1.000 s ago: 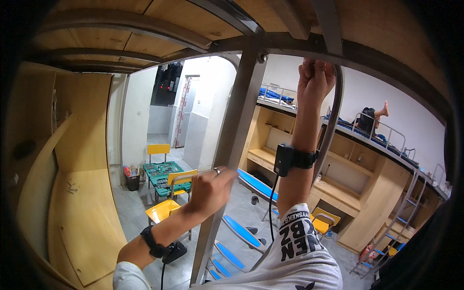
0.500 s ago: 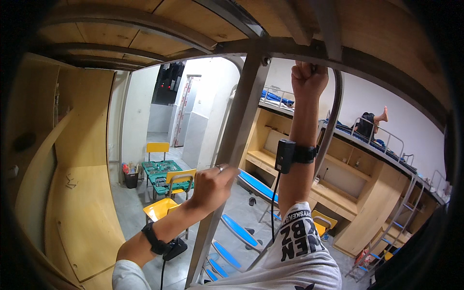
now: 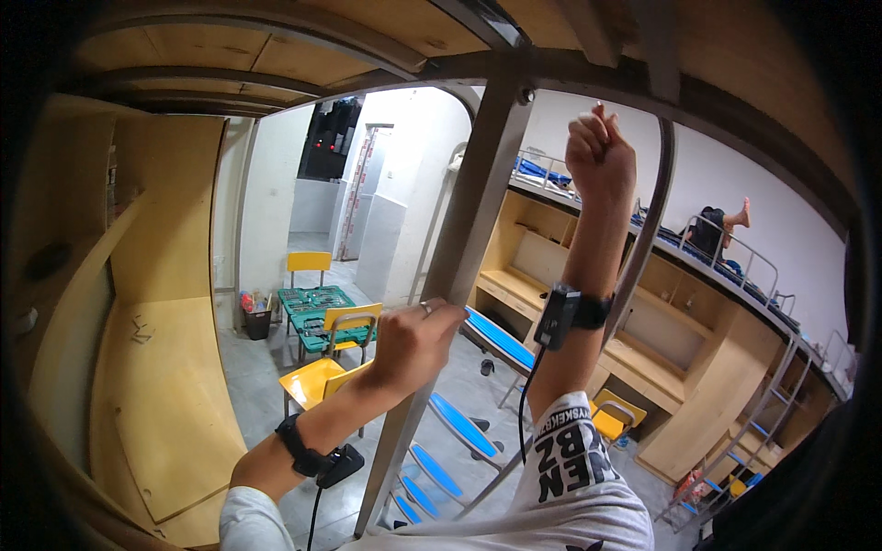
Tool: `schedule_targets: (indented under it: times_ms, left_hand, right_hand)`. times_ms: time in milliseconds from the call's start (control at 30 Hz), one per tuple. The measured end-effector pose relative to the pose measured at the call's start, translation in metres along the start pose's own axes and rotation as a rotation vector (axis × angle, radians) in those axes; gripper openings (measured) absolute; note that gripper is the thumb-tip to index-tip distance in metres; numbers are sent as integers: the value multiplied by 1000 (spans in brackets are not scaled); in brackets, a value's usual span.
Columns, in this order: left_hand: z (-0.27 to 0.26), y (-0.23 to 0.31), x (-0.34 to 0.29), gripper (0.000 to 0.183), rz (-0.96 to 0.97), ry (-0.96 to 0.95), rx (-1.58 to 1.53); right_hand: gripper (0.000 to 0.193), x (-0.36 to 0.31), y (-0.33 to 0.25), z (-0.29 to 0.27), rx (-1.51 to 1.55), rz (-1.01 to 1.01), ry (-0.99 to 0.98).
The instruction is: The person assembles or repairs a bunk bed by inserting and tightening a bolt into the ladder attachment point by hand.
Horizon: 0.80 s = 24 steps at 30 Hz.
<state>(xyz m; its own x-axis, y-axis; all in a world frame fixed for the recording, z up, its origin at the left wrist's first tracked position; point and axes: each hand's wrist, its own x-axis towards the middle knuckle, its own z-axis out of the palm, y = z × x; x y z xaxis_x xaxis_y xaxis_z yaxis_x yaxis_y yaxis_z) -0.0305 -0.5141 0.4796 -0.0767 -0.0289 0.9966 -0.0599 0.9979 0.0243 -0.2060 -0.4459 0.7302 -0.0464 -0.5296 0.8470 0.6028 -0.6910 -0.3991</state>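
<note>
My left hand, a ring on one finger, is closed in front of the grey metal bed post. Its fingertips are hidden, so what they hold, if anything, cannot be made out. Raised high, my right hand is pinched a little below the bed's metal side rail, apart from it. Anything between its thumb and finger is too small to name. A round bolt sits near the post's top. Each wrist wears a black strap with a small box, such as the right box.
Wooden bed boards lie overhead. Blue-and-white ladder steps rise beside the post. A green tool case lies open among yellow chairs. Small metal pieces lie on the wooden panel at left. A person rests on a far bunk.
My right hand has come down off the rail and now hangs below it, pinched. My left hand has shifted slightly up and right along the post. The view has tilted a little.
</note>
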Motion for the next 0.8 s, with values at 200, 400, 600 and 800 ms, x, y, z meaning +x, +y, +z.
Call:
schedule_targets:
  times_ms: [200,400,600,800]
  left_hand:
    - [-25,-2,-56,12,-739,-52,-651]
    - [-76,0,-206,43,-1545,480,-1489]
    - [-97,23,-332,31,-1262,819,-1296]
    - [-126,83,-390,23,-1592,1440,-1014]
  right_hand:
    - [20,-162,97,10,-831,-526,143]
    - [20,-297,275,-14,-1024,30,-749]
    - [24,-349,345,-35,-685,293,-1206]
    - [21,-377,368,-10,-345,438,-1584]
